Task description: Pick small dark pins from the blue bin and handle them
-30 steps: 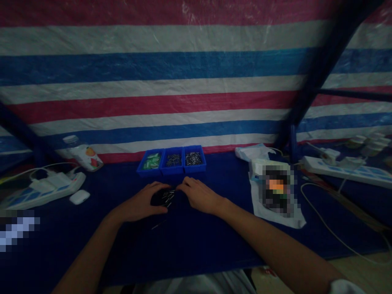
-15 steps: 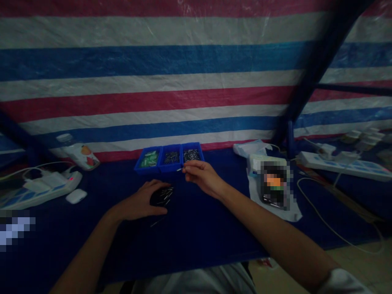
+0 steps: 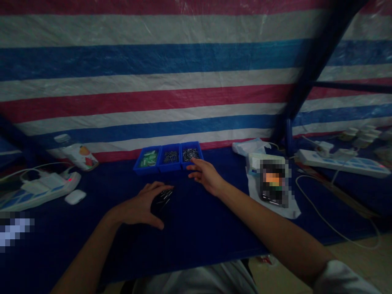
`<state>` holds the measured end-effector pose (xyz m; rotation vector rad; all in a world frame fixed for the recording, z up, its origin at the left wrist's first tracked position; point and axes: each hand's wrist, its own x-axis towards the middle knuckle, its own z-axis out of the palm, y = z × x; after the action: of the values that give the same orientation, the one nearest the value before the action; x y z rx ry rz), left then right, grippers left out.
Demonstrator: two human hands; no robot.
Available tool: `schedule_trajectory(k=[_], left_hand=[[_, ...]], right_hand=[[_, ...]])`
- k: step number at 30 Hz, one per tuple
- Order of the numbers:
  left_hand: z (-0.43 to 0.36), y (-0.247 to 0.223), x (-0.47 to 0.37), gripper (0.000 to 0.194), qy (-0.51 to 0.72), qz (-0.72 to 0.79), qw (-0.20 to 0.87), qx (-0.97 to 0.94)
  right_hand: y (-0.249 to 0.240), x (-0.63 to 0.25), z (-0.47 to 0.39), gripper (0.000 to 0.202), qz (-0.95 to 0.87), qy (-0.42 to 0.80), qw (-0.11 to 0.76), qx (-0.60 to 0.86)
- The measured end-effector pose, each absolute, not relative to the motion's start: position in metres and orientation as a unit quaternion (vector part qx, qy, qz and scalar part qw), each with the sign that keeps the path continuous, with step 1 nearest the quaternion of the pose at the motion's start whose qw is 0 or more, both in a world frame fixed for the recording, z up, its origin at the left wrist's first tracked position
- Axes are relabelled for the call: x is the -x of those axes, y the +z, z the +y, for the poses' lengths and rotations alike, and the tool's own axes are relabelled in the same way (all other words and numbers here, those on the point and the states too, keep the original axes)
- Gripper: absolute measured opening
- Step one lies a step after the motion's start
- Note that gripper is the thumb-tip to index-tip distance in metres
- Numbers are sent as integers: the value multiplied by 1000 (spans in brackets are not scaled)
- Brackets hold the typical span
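My left hand (image 3: 142, 205) rests on the dark blue table, thumb and fingers spread around a small heap of thin metal pieces (image 3: 164, 197), perhaps screws or pins. My right hand (image 3: 204, 175) hovers just in front of the right-hand blue bin, fingers loosely apart, and I see nothing between them. Three small blue bins stand side by side. The left bin (image 3: 136, 164) holds pieces in green-tinted plastic bags. The middle bin (image 3: 169, 166) and the right bin (image 3: 200, 150) hold many small metal pieces, too small to name.
At the left are a bottle (image 3: 80, 154), a power strip (image 3: 59, 188) with chargers, and a white earbud case (image 3: 75, 197). To the right lie a pale box (image 3: 252, 163), a blurred-out item on white paper (image 3: 290, 210), another power strip (image 3: 352, 164) and a loose white cable (image 3: 321, 216).
The small metal piece that my right fingers pinched no longer shows, and those fingers have opened, slightly further right. My left thumb has moved downward, away from the fingers.
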<state>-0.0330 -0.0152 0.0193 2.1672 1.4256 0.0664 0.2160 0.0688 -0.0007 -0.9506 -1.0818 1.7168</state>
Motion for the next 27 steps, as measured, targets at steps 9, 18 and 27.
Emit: schedule_trajectory(k=[9,18,27], left_hand=[[-6,11,35,72,82,548,265,-789],[-2,8,28,54,128,568,266,-768],[-3,9,28,58,131,581,263,-759]], right_hand=[[36,-244,14,14,-646,535,401,368],[-36,-416,-44,46,-625,-134,435,634],[-38,-417,-48,50,-573,-103,404,706]])
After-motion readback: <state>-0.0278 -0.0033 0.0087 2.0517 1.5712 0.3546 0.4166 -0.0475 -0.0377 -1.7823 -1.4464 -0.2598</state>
